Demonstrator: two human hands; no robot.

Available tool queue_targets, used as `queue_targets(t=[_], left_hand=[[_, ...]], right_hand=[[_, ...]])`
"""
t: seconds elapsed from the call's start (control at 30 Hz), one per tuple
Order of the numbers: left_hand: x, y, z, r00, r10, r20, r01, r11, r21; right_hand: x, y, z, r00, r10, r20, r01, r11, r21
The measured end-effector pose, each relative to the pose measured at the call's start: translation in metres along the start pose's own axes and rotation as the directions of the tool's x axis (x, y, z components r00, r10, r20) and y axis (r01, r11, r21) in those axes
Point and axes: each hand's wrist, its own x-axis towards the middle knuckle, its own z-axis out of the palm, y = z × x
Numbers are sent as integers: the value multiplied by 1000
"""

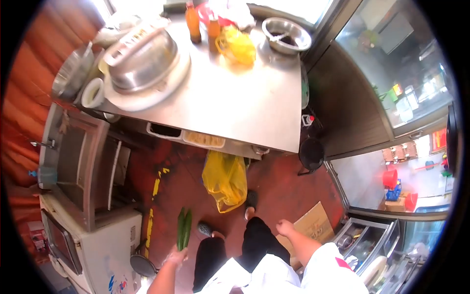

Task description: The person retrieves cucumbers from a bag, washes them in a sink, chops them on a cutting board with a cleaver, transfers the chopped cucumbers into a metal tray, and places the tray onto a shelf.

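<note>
Two long green cucumbers [184,228] stick up side by side from my left hand [178,255], whose fingers are wrapped round their lower ends. A clear glove seems to cover that hand. My right hand [284,227] is curled into a loose fist at my other side, and nothing shows in it. Beneath it, a flattened cardboard sheet [313,224] lies on the floor. Ahead of my feet, a yellow plastic bag [224,180] hangs below the front edge of the steel table [235,105].
On the table are a round white board [169,90] under a metal lid [142,63], bottles [193,23], a yellow bag [237,45] and a steel bowl [287,36]. A white appliance [93,255] stands left; a metal rack [364,240] is right. A black bin [312,154] sits by the glass door.
</note>
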Motion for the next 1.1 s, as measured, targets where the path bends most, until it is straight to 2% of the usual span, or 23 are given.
queue_targets(t=[0.03, 0.07, 0.13, 0.17, 0.2, 0.23, 0.27, 0.3, 0.33, 0.47, 0.6, 0.73, 0.8, 0.9, 0.93, 1.0, 1.07, 1.1], left_hand=[[1, -48, -23, 1000, -27, 4, 26, 997, 66], [33, -135, -44, 993, -14, -118, 31, 990, 140], [-16, -154, -89, 986, -92, -137, 136, 923, 359], [2, -226, -109, 975, -89, -204, 150, 941, 305], [-20, -229, -128, 988, -143, -57, 147, 764, 628], [-37, -237, -147, 977, -193, 91, 20, 508, 861], [-51, -252, -150, 904, -391, -174, 425, 773, 471], [-63, -258, -153, 873, -432, -227, 484, 820, 305], [-70, -251, -152, 877, -423, -229, 473, 846, 248], [-75, -199, -135, 930, -318, -186, 344, 929, 137], [-70, -149, -122, 973, -166, -161, 174, 984, 41], [-68, -109, -123, 983, -64, -170, 59, 998, -32], [-67, -97, -124, 982, -61, -177, 50, 997, -66], [-74, -76, -121, 977, -99, -191, 82, 992, -97], [-66, -75, -118, 974, -118, -195, 99, 990, -105], [-62, -66, -108, 966, -170, -193, 150, 982, -110], [-60, -57, -92, 953, -237, -188, 217, 969, -119], [-58, -50, -83, 945, -269, -188, 248, 960, -129]], right_hand=[[-9, 22, 9, 999, -20, -43, 18, 999, -45], [-22, 31, 14, 996, -35, -80, 27, 995, -94], [-59, 21, 12, 999, -33, -9, 32, 994, -107], [-79, 7, 7, 999, -31, 26, 34, 993, -116], [-96, -9, 5, 996, -85, 22, 87, 990, -114], [-112, -29, 6, 990, -139, 16, 140, 984, -111], [-130, -47, 9, 982, -188, 19, 189, 976, -109], [-152, -68, 3, 976, -217, 22, 218, 974, -58], [-171, -91, -9, 968, -251, 19, 251, 968, -9], [-192, -125, -39, 939, -344, -16, 343, 938, -58], [-169, -118, -64, 943, -282, -179, 274, 959, -66], [-137, -108, -89, 969, -207, -137, 199, 978, -66], [-117, -115, -103, 972, -208, -112, 191, 970, -150], [-87, -155, -132, 961, -263, -82, 247, 954, -170], [-71, -170, -133, 928, -344, -145, 317, 931, -180], [-63, -218, -145, 878, -446, -174, 431, 894, -121], [-52, -266, -157, 874, -485, 22, 485, 872, -70], [-47, -281, -156, 860, -509, 34, 509, 861, 8]])
